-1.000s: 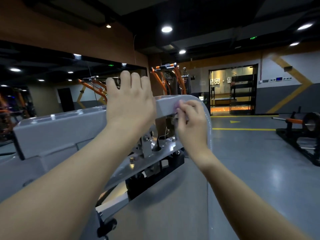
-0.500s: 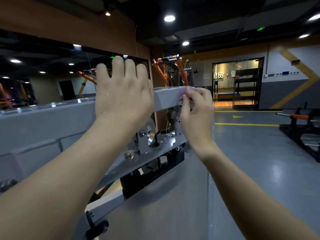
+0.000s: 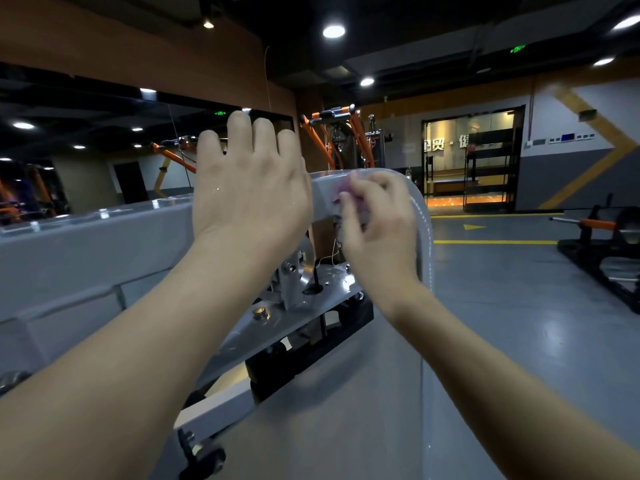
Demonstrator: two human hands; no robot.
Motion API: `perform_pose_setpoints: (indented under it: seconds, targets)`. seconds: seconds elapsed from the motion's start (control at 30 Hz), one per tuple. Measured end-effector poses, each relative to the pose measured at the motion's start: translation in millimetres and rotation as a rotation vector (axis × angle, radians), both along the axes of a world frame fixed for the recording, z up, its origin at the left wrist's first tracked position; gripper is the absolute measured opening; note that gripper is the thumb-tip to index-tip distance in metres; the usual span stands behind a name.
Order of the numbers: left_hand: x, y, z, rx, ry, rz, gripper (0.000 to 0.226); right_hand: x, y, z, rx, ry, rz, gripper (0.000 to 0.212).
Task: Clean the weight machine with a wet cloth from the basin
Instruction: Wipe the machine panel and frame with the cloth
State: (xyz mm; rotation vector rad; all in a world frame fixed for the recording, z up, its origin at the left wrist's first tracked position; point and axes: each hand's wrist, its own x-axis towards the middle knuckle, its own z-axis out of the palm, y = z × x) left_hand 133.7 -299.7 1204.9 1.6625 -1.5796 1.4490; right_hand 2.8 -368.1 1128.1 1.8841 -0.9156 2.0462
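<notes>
The weight machine's grey top beam (image 3: 104, 244) runs from the left edge to a rounded corner at the centre right. My left hand (image 3: 249, 188) lies over the beam with its fingers reaching past the top. My right hand (image 3: 377, 223) grips a small purple cloth (image 3: 341, 190) and holds it against the beam's face near the rounded corner. Most of the cloth is hidden by my fingers, and the hand is blurred. Below the beam a grey plate (image 3: 311, 306) with bolts and a metal pulley shows.
A black weight stack (image 3: 311, 355) sits under the plate. Orange-framed machines (image 3: 339, 133) stand behind, with a mirror wall on the left. A barbell rack (image 3: 609, 244) stands at the right on the grey floor with yellow lines. The basin is not in view.
My right hand with the cloth has shifted slightly down and along the beam's face near the corner. The view has tilted a little; my left hand stays on the beam.
</notes>
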Motion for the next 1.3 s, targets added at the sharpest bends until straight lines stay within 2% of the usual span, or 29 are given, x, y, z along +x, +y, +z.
perform_pose_setpoints:
  seconds: [0.1, 0.23, 0.3, 0.37, 0.47, 0.5, 0.53, 0.7, 0.77, 0.87, 0.9, 1.0, 1.03, 1.17, 1.2, 1.3]
  targets:
    - [-1, 1, 0, 0.013, -0.003, 0.001, 0.034, -4, -13, -6, -0.154, 0.115, 0.012, 0.018]
    - [-2, 3, 0, 0.022, 0.005, -0.002, 0.032, -34, -38, 0, 0.104, -0.132, -0.092, 0.018]
    - [-2, 3, 0, 0.02, 0.011, -0.01, 0.031, -30, -36, 4, 0.179, -0.192, -0.106, 0.018]
    - [-2, 3, 1, 0.015, 0.015, -0.015, 0.031, -11, -19, 2, 0.109, -0.126, -0.078, 0.016]
    - [-2, 1, 0, 0.003, 0.004, -0.003, 0.031, 6, -5, -15, -0.159, 0.065, -0.014, 0.017]
    - [-2, 1, -1, 0.004, 0.0, -0.009, 0.031, 2, -12, -18, -0.188, 0.097, -0.016, 0.018]
    - [-2, 1, -1, 0.007, -0.001, -0.015, 0.031, -6, -22, -19, -0.168, 0.082, -0.026, 0.018]
    - [-1, 1, 0, 0.001, 0.018, -0.013, 0.027, -25, -42, -12, 0.134, -0.247, -0.088, 0.015]
    - [-1, 1, 0, 0.003, 0.016, -0.012, 0.026, -12, -30, -13, 0.096, -0.194, -0.091, 0.015]
    - [-1, 0, 0, 0.006, 0.021, -0.01, 0.027, -7, -24, -26, -0.063, -0.008, -0.064, 0.016]
    - [-1, 0, 0, 0.009, 0.021, -0.011, 0.028, -13, -29, -26, -0.048, -0.019, -0.065, 0.016]
    - [-2, 2, 0, 0.014, 0.022, -0.007, 0.028, -25, -41, -15, 0.145, -0.28, -0.058, 0.016]
    - [-2, 2, 0, 0.018, 0.02, -0.004, 0.028, -23, -40, -13, 0.167, -0.298, -0.07, 0.015]
    - [-2, 2, 0, 0.014, 0.017, 0.001, 0.028, -11, -28, -28, -0.034, -0.038, -0.056, 0.015]
    - [-2, 2, 0, 0.013, 0.02, -0.004, 0.028, -16, -33, -30, -0.052, -0.031, -0.055, 0.015]
    - [-2, 2, 0, 0.019, 0.024, -0.009, 0.028, -28, -43, -23, 0.142, -0.295, -0.031, 0.013]
